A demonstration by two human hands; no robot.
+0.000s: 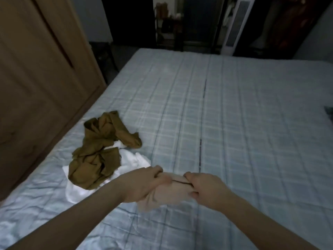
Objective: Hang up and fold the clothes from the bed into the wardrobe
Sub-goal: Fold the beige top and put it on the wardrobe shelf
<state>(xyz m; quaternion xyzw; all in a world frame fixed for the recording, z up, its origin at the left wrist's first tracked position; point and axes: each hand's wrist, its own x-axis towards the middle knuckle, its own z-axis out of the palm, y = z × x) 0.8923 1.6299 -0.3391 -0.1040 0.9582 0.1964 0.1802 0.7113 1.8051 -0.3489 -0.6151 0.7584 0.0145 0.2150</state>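
A small beige garment (167, 193) is held just above the bed (234, 123), bunched between both hands. My left hand (144, 184) grips its left end with curled fingers. My right hand (203, 188) grips the right end, fingers curled over the top edge. To the left lies a crumpled olive-brown garment (97, 150) on top of a white garment (133, 159). The wooden wardrobe (36, 78) stands along the bed's left side, doors shut.
The bed has a pale blue checked quilt with wide bare room across its middle and right. A white tower fan (236, 26) and a dark shelf (167, 22) stand beyond the far edge. A dark object (328, 112) shows at the right edge.
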